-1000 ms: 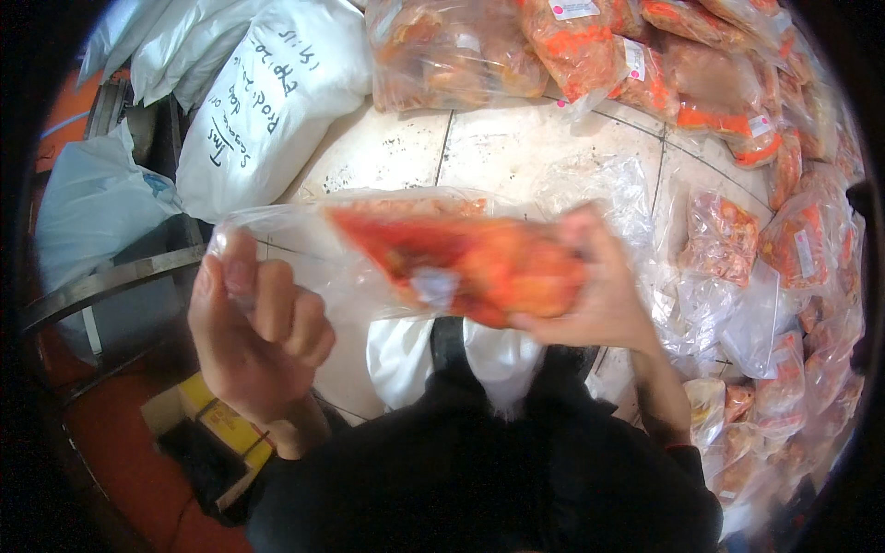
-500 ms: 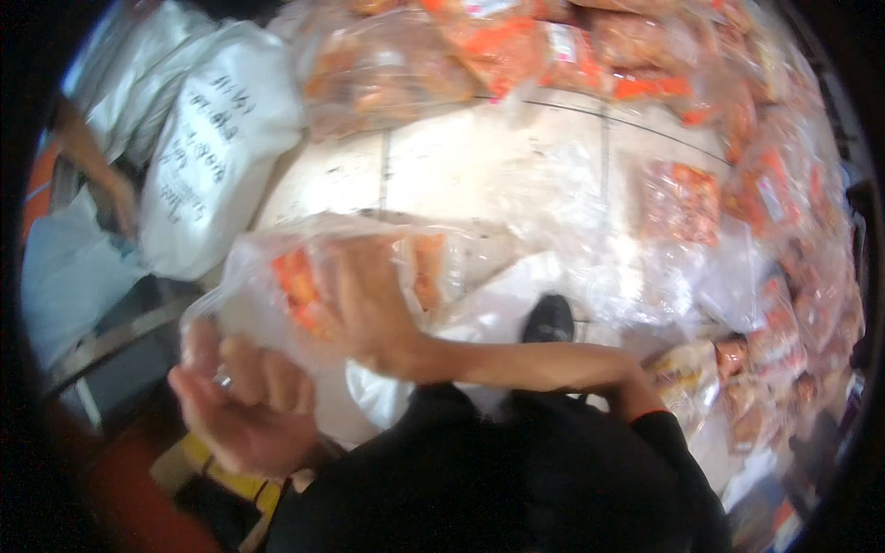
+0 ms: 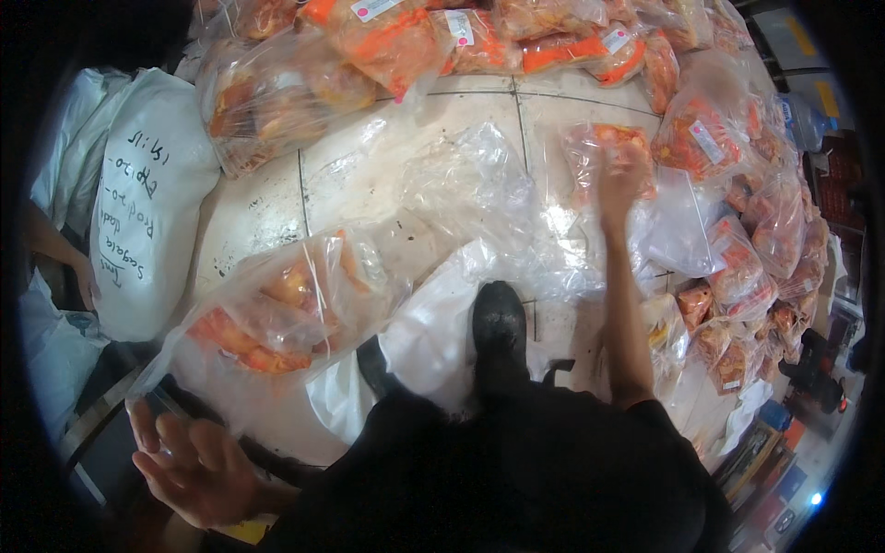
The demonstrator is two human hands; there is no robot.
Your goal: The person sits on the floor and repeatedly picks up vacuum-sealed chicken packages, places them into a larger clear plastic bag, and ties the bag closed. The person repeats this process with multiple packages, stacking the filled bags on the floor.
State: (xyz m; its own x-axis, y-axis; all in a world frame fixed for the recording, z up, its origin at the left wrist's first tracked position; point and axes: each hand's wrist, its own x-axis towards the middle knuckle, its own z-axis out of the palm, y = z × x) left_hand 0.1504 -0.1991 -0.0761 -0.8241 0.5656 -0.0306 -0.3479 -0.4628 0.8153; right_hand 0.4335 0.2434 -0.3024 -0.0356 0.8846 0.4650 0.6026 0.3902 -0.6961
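In the lower left, my left hand [image 3: 194, 465], with a ring, is closed on the gathered edge of a large clear plastic bag [image 3: 207, 378]. The bag stretches to the right from that hand and holds several packs of orange-red meat [image 3: 286, 300]. Farther off, my right arm reaches forward to the right of the dark boot. My right hand [image 3: 619, 175] lies over a clear pack of orange-pink meat [image 3: 590, 152] on the floor. Its fingers are blurred, so their grip does not show.
Filled meat bags [image 3: 387, 46] line the far side, and more bagged meat [image 3: 774, 221] is heaped along the right. Loose clear plastic [image 3: 470, 184] lies on the pale tiled floor [image 3: 249, 217]. A large white sack [image 3: 157, 194] stands left, beside another person's hand [image 3: 83, 276].
My right hand has left the large bag and moved far right onto the meat pack. My left hand still holds the bag's edge. The whole view has shifted to the right.
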